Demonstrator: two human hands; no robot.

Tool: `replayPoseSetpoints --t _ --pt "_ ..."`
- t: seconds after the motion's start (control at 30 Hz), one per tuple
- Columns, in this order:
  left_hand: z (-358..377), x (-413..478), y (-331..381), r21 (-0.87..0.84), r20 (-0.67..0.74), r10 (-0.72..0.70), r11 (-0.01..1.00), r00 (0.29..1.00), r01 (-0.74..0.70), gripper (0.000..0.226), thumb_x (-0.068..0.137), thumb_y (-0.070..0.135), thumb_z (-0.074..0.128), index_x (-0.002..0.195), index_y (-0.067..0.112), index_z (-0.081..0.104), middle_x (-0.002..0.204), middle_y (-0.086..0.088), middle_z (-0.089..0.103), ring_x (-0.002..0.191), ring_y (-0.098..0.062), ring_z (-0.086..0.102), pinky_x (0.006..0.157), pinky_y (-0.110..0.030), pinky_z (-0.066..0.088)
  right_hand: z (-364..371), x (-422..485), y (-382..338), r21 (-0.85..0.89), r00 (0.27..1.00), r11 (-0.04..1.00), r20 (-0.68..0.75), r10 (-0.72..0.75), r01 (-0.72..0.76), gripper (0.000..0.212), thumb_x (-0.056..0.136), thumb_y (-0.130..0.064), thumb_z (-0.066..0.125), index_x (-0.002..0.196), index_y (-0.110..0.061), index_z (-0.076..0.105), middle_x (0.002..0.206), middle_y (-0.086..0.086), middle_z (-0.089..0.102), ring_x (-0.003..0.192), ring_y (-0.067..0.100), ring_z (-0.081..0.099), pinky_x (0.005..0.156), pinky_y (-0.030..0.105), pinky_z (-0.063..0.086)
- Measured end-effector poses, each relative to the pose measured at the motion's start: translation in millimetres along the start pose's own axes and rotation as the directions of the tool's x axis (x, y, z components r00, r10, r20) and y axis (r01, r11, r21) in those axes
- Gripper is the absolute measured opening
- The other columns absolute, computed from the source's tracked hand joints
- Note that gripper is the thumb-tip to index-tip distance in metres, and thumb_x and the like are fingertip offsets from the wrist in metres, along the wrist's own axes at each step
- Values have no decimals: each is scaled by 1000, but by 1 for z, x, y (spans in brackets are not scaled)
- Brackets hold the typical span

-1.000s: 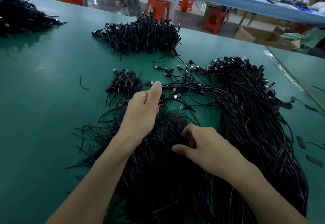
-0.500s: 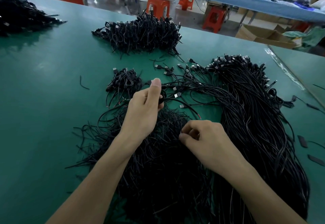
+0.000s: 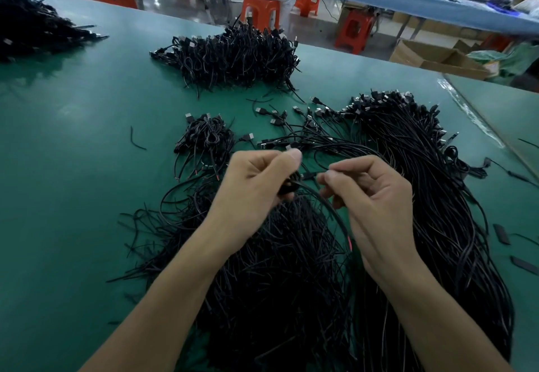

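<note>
Whatever is wound inside the left hand (image 3: 256, 188) is mostly hidden behind its curled fingers, and both forearms run off the bottom edge. That hand, thumb raised, grips a thin black cable with a red-tipped end (image 3: 328, 207), which arcs down over the big heap of loose black cables (image 3: 277, 269). Just beside it, the right hand (image 3: 373, 196) pinches a short dark strand (image 3: 309, 174) between thumb and forefinger, all above a green table mat (image 3: 73, 167), with orange plastic stools (image 3: 259, 10) on the shiny floor beyond.
</note>
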State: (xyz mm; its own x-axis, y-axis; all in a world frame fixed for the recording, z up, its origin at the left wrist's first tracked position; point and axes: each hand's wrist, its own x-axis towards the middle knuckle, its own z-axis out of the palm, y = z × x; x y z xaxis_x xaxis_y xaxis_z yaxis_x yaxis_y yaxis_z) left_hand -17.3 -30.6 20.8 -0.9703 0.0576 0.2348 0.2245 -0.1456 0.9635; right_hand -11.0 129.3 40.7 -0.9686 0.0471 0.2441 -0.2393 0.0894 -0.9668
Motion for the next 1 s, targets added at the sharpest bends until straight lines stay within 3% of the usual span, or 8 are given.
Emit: replayPoseSetpoints --t 0.13,0.23,0.37,0.47,0.57,0.73,0.87,1.0 --pt "22 -10 8 -85 148 -67 993 987 80 51 93 34 57 82 -16 59 76 -38 55 64 -42 55 69 -60 52 15 -1 -9 293 996 954 -36 82 -68 15 84 -1 66 79 -15 69 78 9 75 72 19 71 65 26 58" --pt "28 -10 6 -109 108 -81 990 991 93 61 91 43 54 99 -17 58 84 -45 53 70 -51 53 75 -72 42 21 0 -13 349 994 936 -71 79 -49 14 79 -11 67 74 -22 73 81 9 75 74 20 69 67 30 56" --pt "25 -10 0 -147 40 -38 988 998 43 45 90 39 58 94 -6 53 74 -21 50 61 -38 47 54 -43 40 22 -5 -13 339 999 940 -7 51 -46 12 83 -15 67 84 -19 78 82 5 74 74 15 66 65 23 53" --pt "28 -11 0 -233 61 -23 972 998 37 18 99 19 48 102 3 54 84 6 67 79 -6 64 68 -19 52 20 -9 -12 351 994 930 69 89 -108 14 86 -15 64 85 -13 78 81 3 74 74 11 68 62 19 52" --pt "23 -10 0 -215 16 24 977 1000 -20 33 105 23 39 116 -2 56 91 -2 68 83 -10 65 72 -22 54 18 -13 -12 322 984 934 135 117 -155 15 90 -10 64 85 -8 78 70 -1 69 63 5 61 57 15 48" --pt "19 -8 2 -46 -59 68 996 996 -71 48 104 44 32 110 21 73 90 -45 57 77 -61 56 65 -52 39 16 -16 -11 143 994 986 83 70 -81 14 84 -4 69 82 -15 77 66 -4 71 59 0 64 55 11 47" --pt "18 -7 0 -61 -37 69 996 997 -71 50 104 47 33 113 17 71 56 -32 44 38 -33 35 35 -38 28 9 -13 -10 21 998 1000 54 19 -20 18 82 -4 75 74 -20 74 61 -4 67 55 5 59 53 16 46" --pt "19 -7 2 -129 -90 13 991 996 -25 51 98 48 39 107 10 72 47 -12 20 36 -9 24 39 -16 26 7 -12 -7 -239 986 965 144 -80 113 15 84 -9 77 82 -24 76 74 -3 71 68 11 65 63 24 51"
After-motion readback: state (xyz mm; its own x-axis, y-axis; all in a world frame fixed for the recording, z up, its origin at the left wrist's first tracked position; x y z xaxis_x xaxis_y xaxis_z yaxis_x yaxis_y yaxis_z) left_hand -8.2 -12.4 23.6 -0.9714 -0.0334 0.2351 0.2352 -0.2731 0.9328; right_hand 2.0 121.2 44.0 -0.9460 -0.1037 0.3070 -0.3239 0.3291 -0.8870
